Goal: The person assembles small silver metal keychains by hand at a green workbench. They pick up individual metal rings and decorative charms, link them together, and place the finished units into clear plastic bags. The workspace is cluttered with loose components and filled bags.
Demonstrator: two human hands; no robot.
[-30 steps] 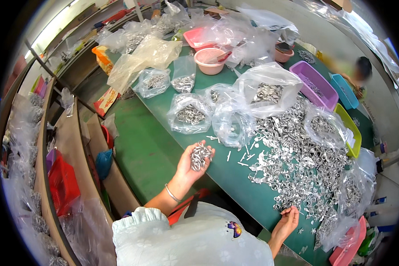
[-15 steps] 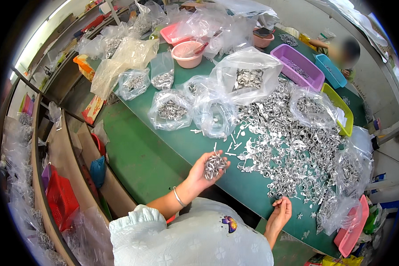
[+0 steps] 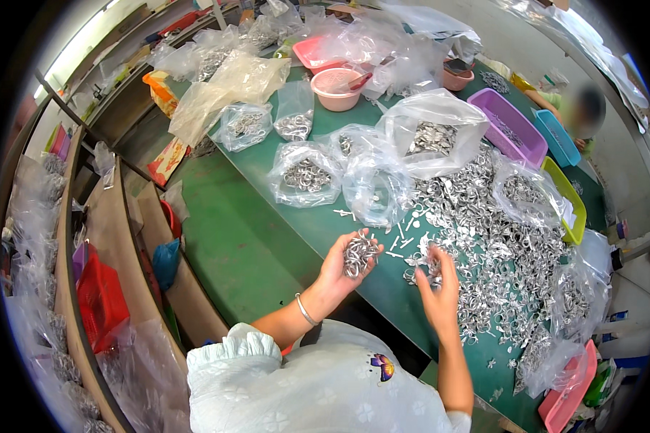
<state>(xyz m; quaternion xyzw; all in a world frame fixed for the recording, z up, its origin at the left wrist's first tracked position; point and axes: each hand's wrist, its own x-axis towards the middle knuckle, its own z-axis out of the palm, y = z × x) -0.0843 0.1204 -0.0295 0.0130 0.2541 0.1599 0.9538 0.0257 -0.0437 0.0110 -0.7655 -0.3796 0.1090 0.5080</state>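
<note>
My left hand (image 3: 331, 280) is cupped around a heap of silver metal rings (image 3: 361, 255), held palm up just off the near edge of the green table. My right hand (image 3: 442, 292) reaches over the left fringe of a large spread of loose silver ring pieces (image 3: 477, 252). Its thumb and fingers are apart, with pieces showing between them, and I see nothing held. Several thin silver sticks (image 3: 401, 242) lie between the two hands, close to the spread.
Clear plastic bags of metal pieces, including one bag (image 3: 303, 175), stand behind my hands. A purple basket (image 3: 531, 148), a blue basket (image 3: 556, 137) and a lime basket (image 3: 574, 209) line the far right, near another person (image 3: 583, 108). Shelves with a red basket (image 3: 100, 303) stand left.
My right hand has moved from the table's near edge up and left to the spread, its fingers now spread apart. My left hand still holds the rings. The view has shifted slightly.
</note>
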